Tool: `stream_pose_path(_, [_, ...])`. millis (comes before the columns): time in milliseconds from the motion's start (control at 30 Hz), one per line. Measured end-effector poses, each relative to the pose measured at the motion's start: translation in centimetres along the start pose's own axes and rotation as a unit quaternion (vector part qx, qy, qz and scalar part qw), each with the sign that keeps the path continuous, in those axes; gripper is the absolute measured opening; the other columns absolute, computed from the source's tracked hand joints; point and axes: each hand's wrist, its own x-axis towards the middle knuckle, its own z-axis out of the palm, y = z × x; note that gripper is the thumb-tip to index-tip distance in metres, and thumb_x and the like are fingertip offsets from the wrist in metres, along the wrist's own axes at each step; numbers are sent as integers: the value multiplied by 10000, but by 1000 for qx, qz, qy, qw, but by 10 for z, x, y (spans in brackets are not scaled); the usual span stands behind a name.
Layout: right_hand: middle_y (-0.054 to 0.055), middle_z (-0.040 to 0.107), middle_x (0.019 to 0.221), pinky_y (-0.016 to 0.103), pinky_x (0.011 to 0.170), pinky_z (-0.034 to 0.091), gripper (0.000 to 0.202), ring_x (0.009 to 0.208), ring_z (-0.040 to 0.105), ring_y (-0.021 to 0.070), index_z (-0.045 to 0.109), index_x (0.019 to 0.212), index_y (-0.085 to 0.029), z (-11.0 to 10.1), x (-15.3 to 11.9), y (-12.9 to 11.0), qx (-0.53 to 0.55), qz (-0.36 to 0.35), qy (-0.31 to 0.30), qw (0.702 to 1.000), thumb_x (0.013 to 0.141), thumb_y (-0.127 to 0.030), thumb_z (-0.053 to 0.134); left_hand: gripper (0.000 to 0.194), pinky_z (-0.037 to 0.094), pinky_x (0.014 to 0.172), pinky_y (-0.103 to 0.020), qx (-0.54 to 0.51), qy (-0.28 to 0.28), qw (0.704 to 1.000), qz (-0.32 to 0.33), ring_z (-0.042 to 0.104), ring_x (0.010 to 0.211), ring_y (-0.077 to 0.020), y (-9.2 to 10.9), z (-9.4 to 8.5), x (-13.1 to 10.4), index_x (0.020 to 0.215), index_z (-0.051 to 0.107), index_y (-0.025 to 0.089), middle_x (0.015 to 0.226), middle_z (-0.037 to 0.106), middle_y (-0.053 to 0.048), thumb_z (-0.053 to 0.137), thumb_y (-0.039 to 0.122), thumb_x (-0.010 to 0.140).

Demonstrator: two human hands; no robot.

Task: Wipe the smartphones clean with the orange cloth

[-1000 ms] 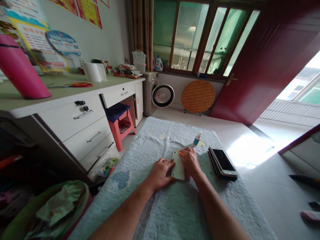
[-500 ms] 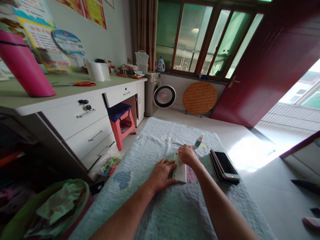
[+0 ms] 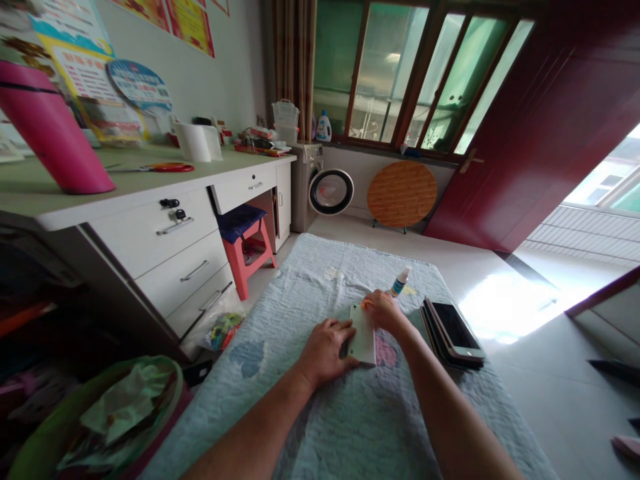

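A white smartphone [image 3: 362, 340] lies on the quilted cloth with a plain face up and a small dark dot near its top corner. My left hand [image 3: 327, 347] grips it from the left, fingers at the side and thumb at the lower edge. At its upper right edge, my right hand [image 3: 384, 311] is closed around a small orange piece of material [image 3: 367, 303], mostly hidden by the fingers, pressed against the phone. Just beyond that hand stands a small spray bottle [image 3: 399, 283] with a blue label. Several phones and tablets [image 3: 455, 332] lie stacked to the right.
The pale blue quilted cloth [image 3: 280, 400] covers the surface under my hands. Left of it are a waste bin [image 3: 175, 393] and a pink stool [image 3: 243, 263] by a white desk [image 3: 150, 250]. A washing machine [image 3: 303, 193] with its door open stands at the back.
My right hand has shifted slightly along the phone's top right edge with the orange material. The left hand keeps its hold; the whole view has moved a little.
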Motion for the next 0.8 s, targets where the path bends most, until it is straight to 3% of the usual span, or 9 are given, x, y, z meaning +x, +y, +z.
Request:
stream_pose_path(267, [112,682,874,263,771,377,261,839,600,179,707,818,-139,-4,-9,4,1,16,11,1000,873,-124,453,606,393,1016,-422,-6,-2,1000,2,480,1201,-305,-2,1,0,1247,612,219,1388,539,-73,768,432,702])
stream_pose_path(500, [123,668,896,295,794,366,257,857,585,198,700,839,-137,2,2,-15,-6,12,17,1000,890,-163,450,631,381,1022,-448,-11,-3,1000,6,485,1194,-323,-3,0,0,1262,605,231,1387,542,-68,728,540,726])
stream_pose_path(800, [111,642,962,289,807,370,274,881,561,190,689,868,-154,9,7,-36,11,-4,27,1000,915,-172,419,587,384,1021,-439,-15,5,1000,15,499,1172,-318,0,-1,-1,1267,600,251,1370,562,-27,713,499,747])
